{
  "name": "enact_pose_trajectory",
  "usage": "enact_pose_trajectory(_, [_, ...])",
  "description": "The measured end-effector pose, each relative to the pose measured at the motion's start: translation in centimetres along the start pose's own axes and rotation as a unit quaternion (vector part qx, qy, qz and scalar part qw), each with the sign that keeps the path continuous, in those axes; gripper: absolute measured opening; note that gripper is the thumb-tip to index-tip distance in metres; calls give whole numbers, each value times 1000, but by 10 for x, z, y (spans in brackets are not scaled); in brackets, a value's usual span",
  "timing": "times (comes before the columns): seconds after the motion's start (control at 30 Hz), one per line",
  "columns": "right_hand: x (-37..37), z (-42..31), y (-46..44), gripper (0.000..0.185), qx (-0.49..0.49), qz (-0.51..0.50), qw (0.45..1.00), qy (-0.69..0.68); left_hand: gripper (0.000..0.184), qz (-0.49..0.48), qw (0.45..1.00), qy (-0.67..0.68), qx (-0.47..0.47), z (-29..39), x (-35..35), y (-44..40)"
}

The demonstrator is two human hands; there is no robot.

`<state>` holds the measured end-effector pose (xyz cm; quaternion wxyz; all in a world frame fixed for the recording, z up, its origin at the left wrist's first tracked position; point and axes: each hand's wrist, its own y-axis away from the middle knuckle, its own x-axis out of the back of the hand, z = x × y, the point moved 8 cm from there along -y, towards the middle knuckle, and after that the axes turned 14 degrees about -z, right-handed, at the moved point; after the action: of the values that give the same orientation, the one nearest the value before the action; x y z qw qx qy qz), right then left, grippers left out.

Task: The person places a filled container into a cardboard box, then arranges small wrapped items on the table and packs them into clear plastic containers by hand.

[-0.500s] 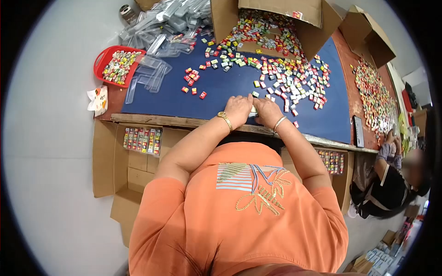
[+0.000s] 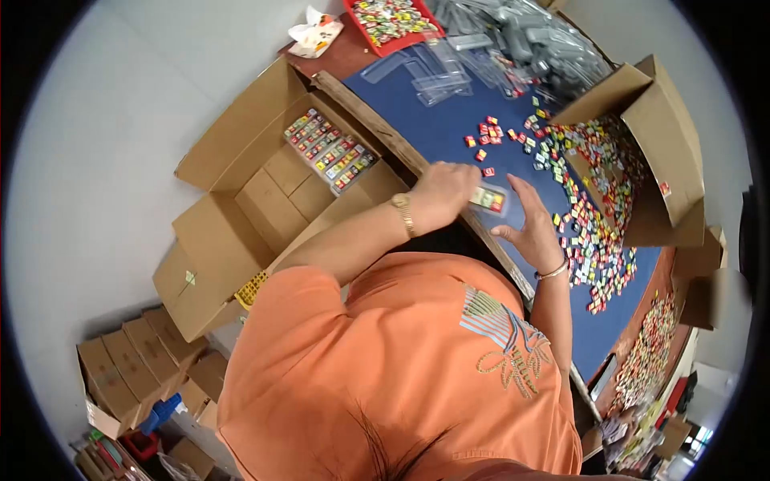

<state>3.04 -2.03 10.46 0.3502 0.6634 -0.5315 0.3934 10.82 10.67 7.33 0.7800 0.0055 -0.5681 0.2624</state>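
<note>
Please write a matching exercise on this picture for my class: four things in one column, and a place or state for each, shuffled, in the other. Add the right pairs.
Column 1
1. Left hand
2. Right hand
3. Red tray
4. Packed clear cases

Column 2
A. Full of small coloured pieces
B. Inside the open carton
C. Open, with thumb and fingers spread
D. Holding a single clear case with pieces in it

Right pairs: 1-D, 2-C, 3-A, 4-B
</note>
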Motion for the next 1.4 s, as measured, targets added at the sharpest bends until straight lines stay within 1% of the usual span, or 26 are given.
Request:
enact_pose_trajectory(0.07, [-9, 4, -27, 72, 8, 34, 995, -96, 25, -5, 989, 0, 151, -67, 29, 52])
enact_pose_trajectory(0.1, [-22, 6, -37, 59, 17, 33, 997, -72, 27, -22, 967, -16, 251, -103, 40, 81])
enact_pose_trajectory(0.13, [-35, 7, -45, 59, 25, 28, 997, -71, 28, -39, 936, -30, 349, -139, 48, 111])
enact_pose_trajectory(0.2, [-62, 2, -53, 50, 70, 8, 996, -48, 37, -77, 873, -47, 479, -208, 53, 168])
enact_pose_trajectory(0.27, [-84, 3, -57, 42, 98, 21, 994, -35, 30, -97, 830, -13, 550, -257, 52, 195])
enact_pose_trajectory(0.3, [-96, 5, -56, 41, 101, 22, 994, -30, 35, -116, 816, -11, 565, -298, 32, 209])
enact_pose_trajectory(0.33, [-107, 10, -55, 40, 63, 23, 996, -65, 35, -117, 815, -11, 567, -329, 17, 212])
enact_pose_trajectory(0.37, [-109, 9, -55, 40, 64, 21, 996, -66, 40, -156, 807, 9, 570, -356, -1, 214])
enact_pose_trajectory(0.4, [-110, 9, -57, 40, 56, 20, 997, -49, 45, -196, 796, 28, 571, -368, -7, 213])
enact_pose_trajectory(0.43, [-112, 10, -60, 39, 47, 18, 998, -34, 42, -208, 790, 67, 574, -368, -7, 204])
enact_pose_trajectory(0.5, [-113, 8, -62, 39, 44, 11, 999, -24, 41, -236, 786, 56, 568, -409, -47, 202])
enact_pose_trajectory(0.53, [-113, 6, -63, 39, 40, 10, 999, -12, 41, -259, 785, 45, 561, -416, -55, 196])
enact_pose_trajectory(0.57, [-113, 6, -64, 39, 37, 9, 999, 1, 41, -282, 769, 73, 569, -421, -67, 195])
enact_pose_trajectory(0.7, [-116, 7, -65, 39, 40, 5, 999, 2, 41, -298, 756, 80, 577, -421, -79, 192])
enact_pose_trajectory(0.8, [-115, 8, -65, 39, 34, 5, 999, 0, 66, -317, 747, 188, 553, -419, -97, 193])
enact_pose_trajectory(0.83, [-115, 9, -65, 38, 32, 2, 999, -1, 66, -318, 747, 188, 553, -425, -102, 195])
enact_pose_trajectory(0.9, [-115, 9, -65, 37, 28, -1, 1000, -3, 85, -306, 743, 226, 550, -436, -114, 201])
enact_pose_trajectory(0.93, [-114, 8, -66, 37, 31, -1, 999, -6, 85, -308, 743, 226, 550, -419, -102, 195])
enact_pose_trajectory(1.0, [-113, 8, -66, 37, 34, 0, 999, -10, 92, -194, 667, 371, 617, -361, -35, 175])
enact_pose_trajectory(1.03, [-114, 7, -66, 37, 35, -3, 999, -10, 73, -334, 405, 624, 579, -361, -31, 171])
enact_pose_trajectory(1.07, [-113, 8, -66, 37, 36, -5, 999, -10, 73, -334, 406, 623, 578, -341, -97, 186])
enact_pose_trajectory(1.1, [-113, 9, -66, 37, 35, -2, 999, -10, 63, -352, 622, 428, 552, -398, -126, 198])
enact_pose_trajectory(1.13, [-114, 9, -66, 40, 36, -9, 999, -10, 55, -341, 785, 196, 479, -445, -143, 203])
enact_pose_trajectory(1.17, [-116, 9, -66, 43, 37, -16, 999, -10, 46, -335, 793, 159, 484, -409, -115, 185])
enact_pose_trajectory(1.3, [-115, 9, -65, 43, 34, -19, 999, -7, 50, -328, 797, 151, 484, -394, -106, 182])
enact_pose_trajectory(1.4, [-116, 9, -66, 43, 33, -15, 999, -9, 55, -302, 788, 152, 515, -396, -109, 185])
